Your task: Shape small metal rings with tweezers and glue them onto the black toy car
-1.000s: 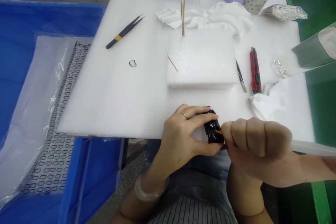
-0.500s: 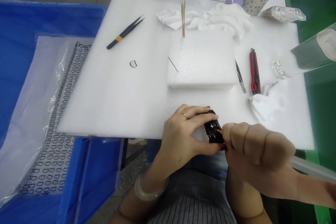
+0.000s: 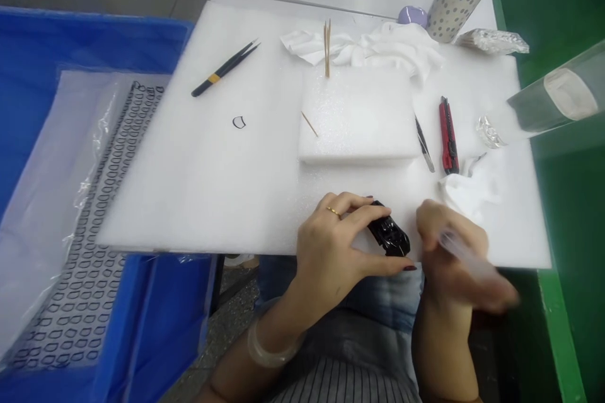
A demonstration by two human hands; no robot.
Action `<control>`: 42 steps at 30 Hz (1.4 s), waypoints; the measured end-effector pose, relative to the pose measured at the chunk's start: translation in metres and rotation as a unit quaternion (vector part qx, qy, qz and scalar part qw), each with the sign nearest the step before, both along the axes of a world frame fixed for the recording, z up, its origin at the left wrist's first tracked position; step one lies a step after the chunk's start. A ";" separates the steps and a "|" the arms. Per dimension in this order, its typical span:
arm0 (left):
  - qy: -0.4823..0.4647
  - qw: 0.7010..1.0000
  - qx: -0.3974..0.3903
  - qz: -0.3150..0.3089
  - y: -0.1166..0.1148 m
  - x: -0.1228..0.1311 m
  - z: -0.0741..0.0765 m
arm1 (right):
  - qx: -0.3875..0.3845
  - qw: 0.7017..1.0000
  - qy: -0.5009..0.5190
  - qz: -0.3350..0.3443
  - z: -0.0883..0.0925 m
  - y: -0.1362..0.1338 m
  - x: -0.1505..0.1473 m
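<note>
My left hand (image 3: 331, 249) is closed round a small glossy black plastic part (image 3: 388, 234), gripping it between the fingers above and the thumb below at the front edge of the white foam sheet. My right hand (image 3: 435, 239) is just right of the part, apart from it. It is wrapped round a translucent syringe (image 3: 466, 255), blurred by motion; its tip is hidden. A thin black ring-shaped gasket (image 3: 239, 122) lies alone on the foam, left of a raised foam block (image 3: 357, 113).
Black tweezers (image 3: 224, 69) lie at the upper left, other tweezers (image 3: 424, 143) and a red utility knife (image 3: 449, 135) right of the block. Toothpicks (image 3: 327, 49) stand in the block. A blue bin (image 3: 28, 38) holds a sheet of gaskets (image 3: 85, 283). A clear bottle (image 3: 534, 107) is at right.
My right hand has drawn the syringe back to the right; its orange tip, earlier at the black part, no longer shows. My left hand still grips the part. The camera view has shifted slightly.
</note>
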State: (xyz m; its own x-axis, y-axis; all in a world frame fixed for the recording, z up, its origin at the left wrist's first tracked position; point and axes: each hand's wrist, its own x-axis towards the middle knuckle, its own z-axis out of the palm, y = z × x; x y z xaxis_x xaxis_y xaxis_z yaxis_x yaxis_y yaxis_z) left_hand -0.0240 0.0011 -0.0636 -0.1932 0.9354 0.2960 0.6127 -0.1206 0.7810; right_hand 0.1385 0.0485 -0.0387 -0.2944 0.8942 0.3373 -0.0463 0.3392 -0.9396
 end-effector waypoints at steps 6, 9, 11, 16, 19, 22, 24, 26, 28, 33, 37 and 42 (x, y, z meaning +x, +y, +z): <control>0.008 1.000 -0.008 -0.004 0.001 0.003 0.000 | -0.014 0.964 0.264 0.027 0.000 -0.010 -0.019; 0.007 1.000 -0.012 -0.004 0.000 0.002 0.001 | -0.046 0.947 0.310 0.075 0.002 -0.011 -0.022; 0.007 1.000 -0.014 -0.006 0.000 0.002 0.001 | -0.045 0.947 0.306 0.087 0.000 -0.009 -0.022; 0.007 1.000 -0.013 -0.004 -0.001 0.003 0.000 | -0.043 0.948 0.300 0.096 -0.005 -0.006 -0.020; 0.006 1.000 -0.013 -0.003 -0.001 0.002 0.000 | -0.039 0.949 0.298 0.101 -0.006 -0.006 -0.019; 0.006 1.000 -0.014 -0.003 -0.001 0.001 0.000 | -0.032 0.953 0.281 0.111 -0.007 -0.006 -0.017; 0.008 1.000 -0.014 -0.007 -0.001 0.001 0.000 | -0.028 0.957 0.270 0.106 -0.007 -0.006 -0.016; 0.011 1.000 -0.017 -0.009 -0.001 0.002 0.000 | -0.026 0.961 0.257 0.102 -0.006 -0.007 -0.015; 0.014 1.000 -0.018 -0.010 -0.001 0.002 0.000 | -0.022 0.965 0.242 0.096 -0.004 -0.008 -0.015; 0.015 1.000 -0.010 -0.004 -0.001 0.003 0.000 | -0.024 0.972 0.220 0.074 -0.001 -0.013 -0.018; 0.015 1.000 -0.004 -0.005 -0.001 0.003 0.000 | -0.028 0.981 0.183 0.051 0.002 -0.016 -0.018; 0.017 1.000 0.005 -0.007 0.000 0.002 0.001 | -0.022 0.978 0.194 0.072 0.002 -0.016 -0.018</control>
